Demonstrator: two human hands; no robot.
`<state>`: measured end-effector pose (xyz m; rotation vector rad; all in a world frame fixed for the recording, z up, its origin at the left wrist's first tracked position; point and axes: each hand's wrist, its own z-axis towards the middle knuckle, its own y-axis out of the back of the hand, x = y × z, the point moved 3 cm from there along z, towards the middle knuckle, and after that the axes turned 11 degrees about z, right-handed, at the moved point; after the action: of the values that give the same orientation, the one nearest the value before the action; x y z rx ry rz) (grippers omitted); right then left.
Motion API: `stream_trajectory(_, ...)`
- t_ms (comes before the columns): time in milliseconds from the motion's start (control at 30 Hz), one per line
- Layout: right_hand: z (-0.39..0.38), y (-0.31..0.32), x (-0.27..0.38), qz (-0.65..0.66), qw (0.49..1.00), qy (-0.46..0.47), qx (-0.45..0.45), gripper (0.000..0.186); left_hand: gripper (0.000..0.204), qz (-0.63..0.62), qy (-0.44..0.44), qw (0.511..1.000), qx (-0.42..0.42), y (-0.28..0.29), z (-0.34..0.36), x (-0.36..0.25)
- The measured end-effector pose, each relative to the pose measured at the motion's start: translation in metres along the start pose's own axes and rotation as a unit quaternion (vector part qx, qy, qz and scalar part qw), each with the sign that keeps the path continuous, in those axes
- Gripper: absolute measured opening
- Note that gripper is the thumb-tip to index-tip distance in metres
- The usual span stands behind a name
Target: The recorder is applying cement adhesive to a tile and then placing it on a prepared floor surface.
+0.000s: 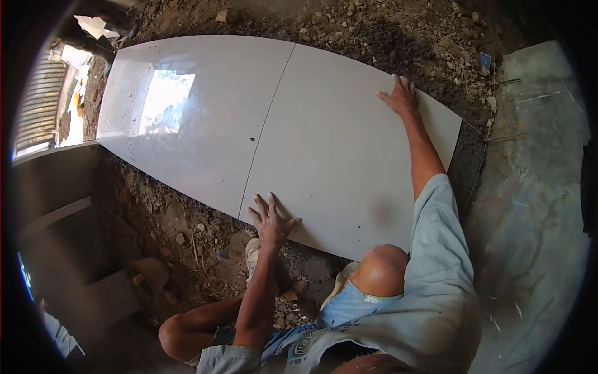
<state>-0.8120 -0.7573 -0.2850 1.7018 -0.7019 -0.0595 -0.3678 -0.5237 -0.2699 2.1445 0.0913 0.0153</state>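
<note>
Two large glossy pale tiles lie edge to edge on dark soil, a thin straight joint between them. My left hand (271, 224) presses on the near edge of the right tile (336, 149), close to the joint, fingers spread. Across the same tile, my right hand (400, 96) rests at its far edge, fingers apart, the tips at the rim. Neither hand holds anything. Bright window light reflects off the left tile (218, 100), and a small dark crumb (252, 139) sits on it near the joint.
Rubble and loose soil (386, 31) border the tiles at the back. A grey concrete wall (536, 181) rises on the right, with a taut string (476, 171) near its foot. Grey slabs (56, 187) stand at left beside a trowel-like tool (149, 275). My knee (381, 271) is by the near edge.
</note>
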Motion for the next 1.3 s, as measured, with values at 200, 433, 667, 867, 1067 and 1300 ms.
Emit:
stream_trajectory(200,-0.21,-0.038,-0.075,0.111,0.963,-0.007,-0.245,0.088,0.112,0.019,0.007,1.0,-0.001,0.004,0.002,0.01)
stream_trajectory(433,-0.433,-0.07,-0.179,0.085,0.926,-0.301,-0.212,0.075,0.117,0.095,-0.151,0.984,0.014,0.02,0.015,-0.1)
stream_trajectory(667,-0.424,-0.068,-0.134,0.175,0.914,-0.29,-0.224,0.066,0.126,0.079,-0.15,0.983,0.068,0.017,0.016,-0.116)
stream_trajectory(867,-0.425,-0.089,-0.148,0.19,0.886,-0.331,-0.265,0.059,0.131,-0.004,-0.129,0.99,0.049,0.018,0.026,-0.124)
stream_trajectory(1067,-0.447,-0.104,-0.179,0.224,0.907,-0.173,-0.311,0.056,0.129,0.041,-0.109,0.992,0.055,0.018,0.029,-0.138)
stream_trajectory(1300,-0.681,-0.136,-0.109,0.165,0.765,-0.468,-0.411,0.048,0.116,0.285,-0.452,0.844,0.033,-0.024,0.003,-0.161)
